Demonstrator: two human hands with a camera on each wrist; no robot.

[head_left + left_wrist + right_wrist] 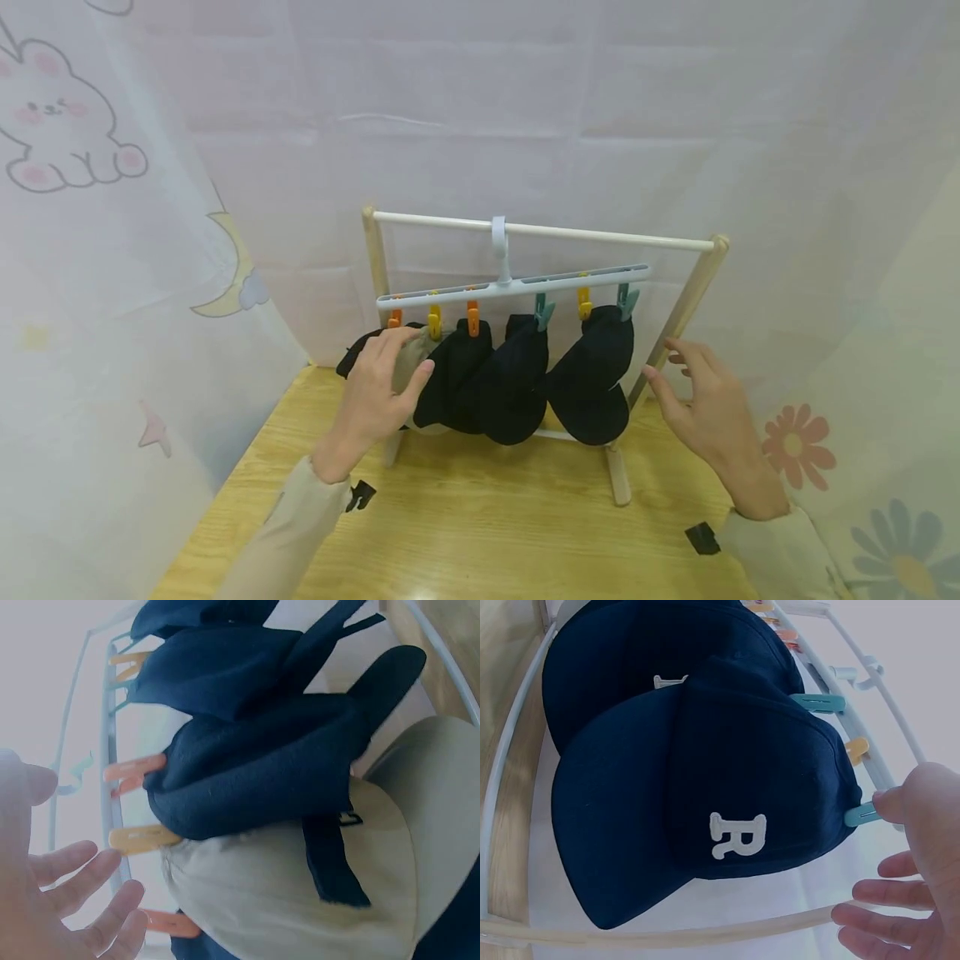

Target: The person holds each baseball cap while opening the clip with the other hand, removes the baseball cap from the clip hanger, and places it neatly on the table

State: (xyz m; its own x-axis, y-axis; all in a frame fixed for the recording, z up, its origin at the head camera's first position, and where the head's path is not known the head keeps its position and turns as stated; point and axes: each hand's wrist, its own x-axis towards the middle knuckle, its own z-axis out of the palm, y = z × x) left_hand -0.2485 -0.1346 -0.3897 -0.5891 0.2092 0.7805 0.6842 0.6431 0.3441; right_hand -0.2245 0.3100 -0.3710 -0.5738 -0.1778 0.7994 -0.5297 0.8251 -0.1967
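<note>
Several caps hang from a pale blue clip hanger [517, 287] by coloured clothes pegs. At the right end is a dark navy cap [780, 757] with a white letter R on its front, held by a teal peg [862, 814]. My right hand [705, 408] is beside that end, fingers spread and holding nothing; whether its thumb touches the peg, I cannot tell. A beige cap [225, 892] hangs toward the left end under a yellow peg [142, 838]. Close by it, my left hand [375, 387] has its fingers loosely extended, with nothing in its grasp.
The hanger hooks over the white top bar [600, 236] of a rack with wooden legs [618, 475]. It tilts, its right end higher. The rack stands on a wooden table [480, 533]. Printed white cloth [525, 108] surrounds it at the back and sides.
</note>
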